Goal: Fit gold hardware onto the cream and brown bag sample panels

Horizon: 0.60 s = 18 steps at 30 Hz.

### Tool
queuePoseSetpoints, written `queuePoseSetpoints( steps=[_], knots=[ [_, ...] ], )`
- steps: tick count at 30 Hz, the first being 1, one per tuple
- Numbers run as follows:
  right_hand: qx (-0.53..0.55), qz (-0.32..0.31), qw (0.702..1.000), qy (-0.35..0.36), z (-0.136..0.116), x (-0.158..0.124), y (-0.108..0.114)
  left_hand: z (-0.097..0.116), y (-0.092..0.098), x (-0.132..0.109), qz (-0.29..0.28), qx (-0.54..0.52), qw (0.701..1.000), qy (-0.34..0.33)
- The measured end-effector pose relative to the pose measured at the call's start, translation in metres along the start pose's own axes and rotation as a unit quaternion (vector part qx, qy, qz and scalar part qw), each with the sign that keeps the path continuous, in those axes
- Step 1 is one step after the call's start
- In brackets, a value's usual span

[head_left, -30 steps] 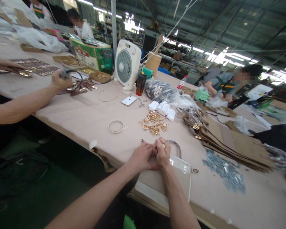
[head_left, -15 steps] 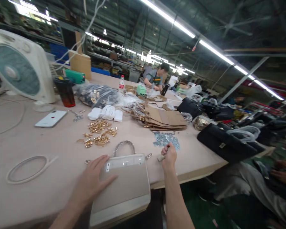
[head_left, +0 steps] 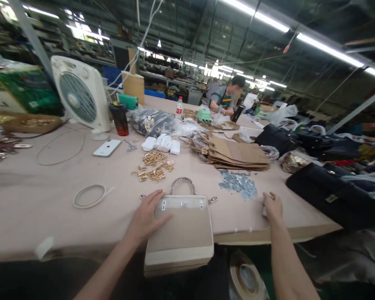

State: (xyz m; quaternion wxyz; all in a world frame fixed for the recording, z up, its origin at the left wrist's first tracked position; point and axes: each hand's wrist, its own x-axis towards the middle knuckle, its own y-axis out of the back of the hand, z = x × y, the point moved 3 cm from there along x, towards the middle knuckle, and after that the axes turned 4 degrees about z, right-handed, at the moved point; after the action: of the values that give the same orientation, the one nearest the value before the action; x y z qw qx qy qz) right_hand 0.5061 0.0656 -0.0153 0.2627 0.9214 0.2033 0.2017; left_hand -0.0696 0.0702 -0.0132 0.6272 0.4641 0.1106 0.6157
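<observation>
A beige handbag [head_left: 181,233] lies flat at the table's front edge, its base overhanging towards me. Its arched handle [head_left: 183,180], in clear wrap, points away from me. My left hand [head_left: 150,216] rests on the bag's upper left with fingers spread. Small metal clasps [head_left: 213,200] stick out at the bag's top corners. To the right, near the table edge, my right hand [head_left: 272,205] is closed round something small and pale, mostly hidden by the fingers. Just left of that hand lies a heap of flat grey-blue metal pieces [head_left: 239,184].
Gold-coloured hardware [head_left: 156,166] lies beyond the bag, with white rolls [head_left: 161,143] behind. Brown panels [head_left: 237,152] are stacked to the right, near a black handbag [head_left: 328,196]. A phone [head_left: 107,148], coiled strip [head_left: 90,196] and fan [head_left: 79,93] are left. Another person [head_left: 226,98] works opposite.
My right hand has moved right, away from the bag and past the grey-blue pieces. My left hand stays on the bag. The view has turned left, showing more of the table there.
</observation>
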Motion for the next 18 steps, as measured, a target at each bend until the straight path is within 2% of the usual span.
queuePoseSetpoints(
  steps=[4, 8, 10, 12, 15, 18],
  knots=[
    [-0.038, -0.005, 0.999, 0.031, -0.004, 0.002, -0.003, -0.001, 0.002, -0.002, 0.019, -0.009, 1.000, -0.002],
    [-0.024, 0.059, 0.990, 0.127, -0.026, -0.024, 0.005, -0.002, 0.004, -0.002, 0.043, -0.026, 0.999, -0.005],
    [0.017, 0.081, 0.984, 0.156, -0.043, -0.051, 0.010, -0.001, 0.006, -0.001, 0.053, -0.030, 0.998, -0.002],
    [0.065, 0.077, 0.983, 0.153, -0.059, -0.085, 0.014, 0.000, 0.007, -0.002, 0.060, -0.028, 0.998, 0.001],
    [0.105, 0.030, 0.982, 0.155, -0.079, -0.143, 0.015, 0.003, 0.010, -0.004, 0.065, -0.028, 0.997, 0.006],
    [0.149, -0.050, 0.978, 0.136, -0.087, -0.198, 0.011, 0.006, 0.012, -0.008, 0.076, -0.026, 0.997, 0.016]
  ],
)
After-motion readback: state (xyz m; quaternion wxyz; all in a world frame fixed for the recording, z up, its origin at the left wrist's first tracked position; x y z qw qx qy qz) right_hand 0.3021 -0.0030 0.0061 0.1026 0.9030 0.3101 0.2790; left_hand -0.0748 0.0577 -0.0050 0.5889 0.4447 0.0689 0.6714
